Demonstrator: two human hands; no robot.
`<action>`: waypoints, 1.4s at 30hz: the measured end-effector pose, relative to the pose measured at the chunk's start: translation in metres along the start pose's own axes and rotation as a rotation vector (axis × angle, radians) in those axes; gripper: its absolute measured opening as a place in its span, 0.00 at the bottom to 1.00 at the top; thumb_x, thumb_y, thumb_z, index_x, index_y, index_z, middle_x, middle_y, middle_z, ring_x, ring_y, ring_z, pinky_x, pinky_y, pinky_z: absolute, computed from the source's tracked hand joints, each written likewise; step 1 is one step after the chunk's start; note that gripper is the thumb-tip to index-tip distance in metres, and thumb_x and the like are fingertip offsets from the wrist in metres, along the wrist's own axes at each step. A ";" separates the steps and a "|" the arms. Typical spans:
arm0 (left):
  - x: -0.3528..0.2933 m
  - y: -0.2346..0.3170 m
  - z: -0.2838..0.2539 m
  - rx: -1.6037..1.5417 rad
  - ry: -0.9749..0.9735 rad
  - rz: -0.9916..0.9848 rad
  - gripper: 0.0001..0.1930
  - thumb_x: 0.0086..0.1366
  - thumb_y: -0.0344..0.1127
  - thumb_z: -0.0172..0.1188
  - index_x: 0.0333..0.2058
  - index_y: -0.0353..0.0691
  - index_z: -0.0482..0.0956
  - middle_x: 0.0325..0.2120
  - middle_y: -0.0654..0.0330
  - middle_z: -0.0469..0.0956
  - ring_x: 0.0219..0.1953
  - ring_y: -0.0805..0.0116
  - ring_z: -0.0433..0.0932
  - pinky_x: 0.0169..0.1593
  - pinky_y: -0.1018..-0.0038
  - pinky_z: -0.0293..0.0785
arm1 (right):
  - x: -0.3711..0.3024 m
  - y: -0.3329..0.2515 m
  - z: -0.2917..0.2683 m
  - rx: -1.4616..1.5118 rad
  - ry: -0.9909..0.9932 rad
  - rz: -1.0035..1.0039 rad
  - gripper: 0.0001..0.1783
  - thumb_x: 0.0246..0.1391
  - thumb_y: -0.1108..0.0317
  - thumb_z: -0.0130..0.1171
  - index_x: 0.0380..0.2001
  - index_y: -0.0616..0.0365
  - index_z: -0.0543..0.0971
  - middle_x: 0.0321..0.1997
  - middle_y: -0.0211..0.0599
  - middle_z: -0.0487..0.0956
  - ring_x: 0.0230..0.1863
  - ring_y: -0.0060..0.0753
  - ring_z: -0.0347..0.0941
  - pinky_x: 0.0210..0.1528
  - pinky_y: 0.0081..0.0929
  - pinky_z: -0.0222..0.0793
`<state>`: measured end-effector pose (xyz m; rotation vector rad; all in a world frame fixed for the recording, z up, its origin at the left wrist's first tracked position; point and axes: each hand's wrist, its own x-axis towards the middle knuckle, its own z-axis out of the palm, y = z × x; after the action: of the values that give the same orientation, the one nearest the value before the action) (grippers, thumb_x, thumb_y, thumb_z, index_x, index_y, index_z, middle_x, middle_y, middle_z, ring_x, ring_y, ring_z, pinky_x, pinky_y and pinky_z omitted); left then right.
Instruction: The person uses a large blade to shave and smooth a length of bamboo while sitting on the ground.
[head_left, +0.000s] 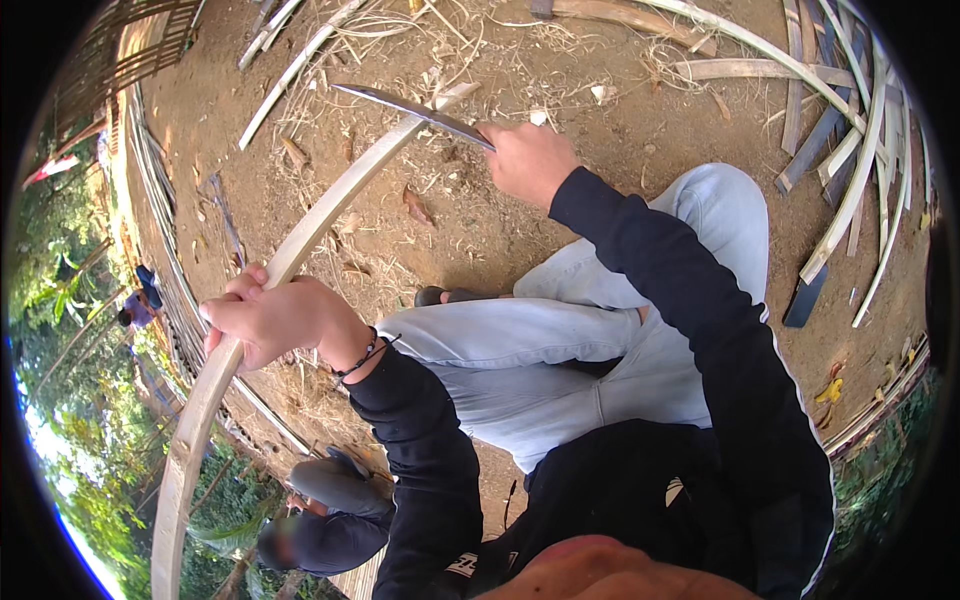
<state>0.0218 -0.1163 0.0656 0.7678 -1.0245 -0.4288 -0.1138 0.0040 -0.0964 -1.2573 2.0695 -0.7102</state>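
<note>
A long pale bamboo strip (335,205) slants from the lower left up to the top centre. My left hand (280,320) is closed round its middle. In my right fist (530,165) is a knife with a long pointed blade (385,99); the fingers hide its handle. The blade lies across the strip just short of its far end and appears to touch it. A dark braided band (365,358) circles my left wrist.
Bamboo strips (865,180) lie in a loose pile at the far right, with a dark flat piece (805,297) beneath. Thin shavings (400,40) litter the dirt ground. One person (335,525) sits at lower left; another (140,305) is farther off. My legs (520,335) are folded before me.
</note>
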 end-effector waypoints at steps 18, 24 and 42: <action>-0.005 0.007 0.032 0.007 -0.122 -0.037 0.10 0.59 0.24 0.51 0.32 0.43 0.58 0.11 0.65 0.58 0.13 0.76 0.57 0.19 0.77 0.59 | 0.008 0.031 0.005 -0.017 0.049 0.130 0.14 0.52 0.64 0.51 0.39 0.59 0.76 0.23 0.51 0.79 0.27 0.55 0.77 0.31 0.48 0.74; 0.010 0.002 0.025 -0.034 -0.068 0.012 0.09 0.62 0.24 0.52 0.34 0.41 0.60 0.12 0.66 0.59 0.14 0.76 0.58 0.19 0.77 0.59 | -0.018 -0.020 -0.008 0.129 0.011 -0.013 0.15 0.51 0.64 0.50 0.38 0.61 0.76 0.22 0.54 0.78 0.28 0.54 0.78 0.29 0.49 0.73; 0.000 -0.003 0.008 -0.031 -0.161 -0.085 0.11 0.63 0.24 0.51 0.33 0.42 0.57 0.27 0.64 0.61 0.21 0.76 0.62 0.22 0.79 0.60 | 0.005 0.027 0.015 0.079 -0.019 0.145 0.18 0.54 0.58 0.48 0.32 0.65 0.77 0.32 0.57 0.79 0.37 0.59 0.76 0.41 0.50 0.71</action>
<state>0.0150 -0.1218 0.0656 0.7602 -1.1347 -0.5858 -0.1199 0.0081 -0.1268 -1.0543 2.0717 -0.7037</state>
